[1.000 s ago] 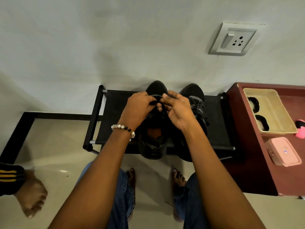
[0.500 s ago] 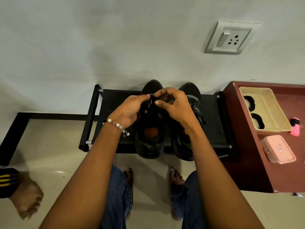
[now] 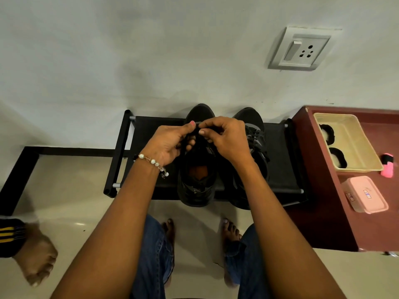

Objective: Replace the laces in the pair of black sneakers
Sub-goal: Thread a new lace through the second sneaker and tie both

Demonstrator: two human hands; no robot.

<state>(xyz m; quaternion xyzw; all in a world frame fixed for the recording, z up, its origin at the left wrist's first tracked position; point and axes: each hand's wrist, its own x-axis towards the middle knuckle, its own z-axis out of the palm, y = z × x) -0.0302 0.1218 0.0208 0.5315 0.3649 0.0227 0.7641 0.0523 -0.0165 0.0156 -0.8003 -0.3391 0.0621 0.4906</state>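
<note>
Pinching at the black lace (image 3: 197, 126) with both hands right now, up near the toe end of the left black sneaker (image 3: 195, 186), which is sitting on the low black fabric shoe rack (image 3: 278, 169) with its long axis running straight away from the person, heel nearest. The left hand (image 3: 170, 143) and right hand (image 3: 226, 139) are meeting fingertip to fingertip above the shoe, each with curled fingers nipping the lace, so neither is really nearer. The right black sneaker (image 3: 254, 134) is sitting just beside it, looking laced already. Over on the dark red cabinet (image 3: 323, 190), a beige plastic tray (image 3: 354, 147) is holding two dark rounded things I can't identify, with a closed pink box (image 3: 364, 194) near it, contents hidden
</note>
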